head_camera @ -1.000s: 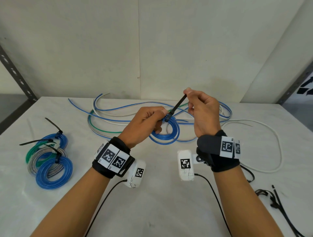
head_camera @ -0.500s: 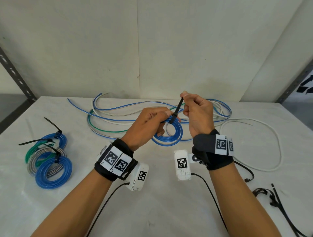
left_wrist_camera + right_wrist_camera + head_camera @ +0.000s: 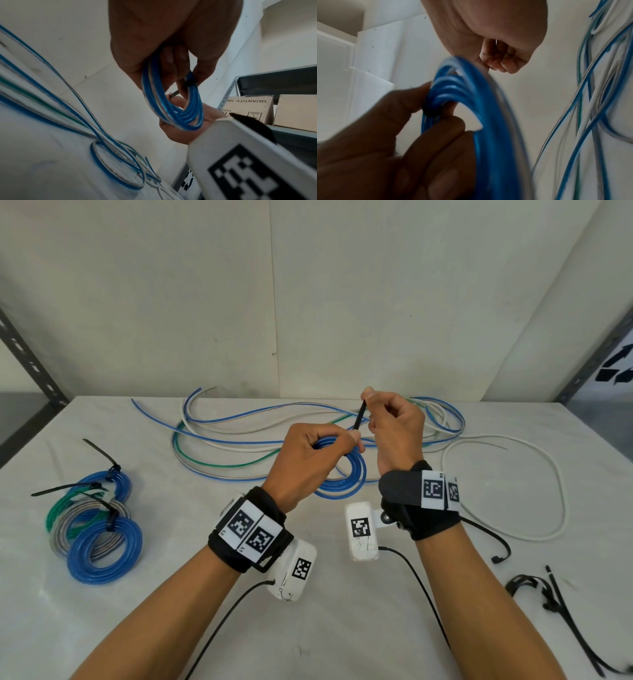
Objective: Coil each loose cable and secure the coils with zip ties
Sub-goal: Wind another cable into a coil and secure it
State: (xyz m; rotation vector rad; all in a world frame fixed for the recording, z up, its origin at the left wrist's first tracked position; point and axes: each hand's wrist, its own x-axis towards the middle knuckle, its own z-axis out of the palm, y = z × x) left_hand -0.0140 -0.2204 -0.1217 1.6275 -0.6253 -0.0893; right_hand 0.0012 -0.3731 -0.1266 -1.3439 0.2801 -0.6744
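Far left of tabletop (image 3: 342, 628): tied coils (image 3: 94, 525), blue, green and grey, each cinched with a zip tie, tails sticking out. Centre back: loose cables (image 3: 239, 436), blue, green, white, not yet coiled. Centre, held above tabletop: blue coil (image 3: 346, 477), gripped in left hand (image 3: 308, 460), fingers curled through the loop, thumb and forefinger pinching the head of the tie (image 3: 359, 416) against the coil. Just right: right hand (image 3: 394, 433), fingers curled, pinching the tie's tail and drawing it up and away. Compared with a second ago: hands nearer together, exposed tail between them shorter, left hand rolled further over the coil; loop judged to be closing on the bundle, cinch likely near finished, tightness hidden by fingers. Everything else on the tabletop unchanged. Right: white cable (image 3: 555, 491), one open loop, uncoiled. Far right, near edge: spare ties (image 3: 555, 594), black, in a small heap.
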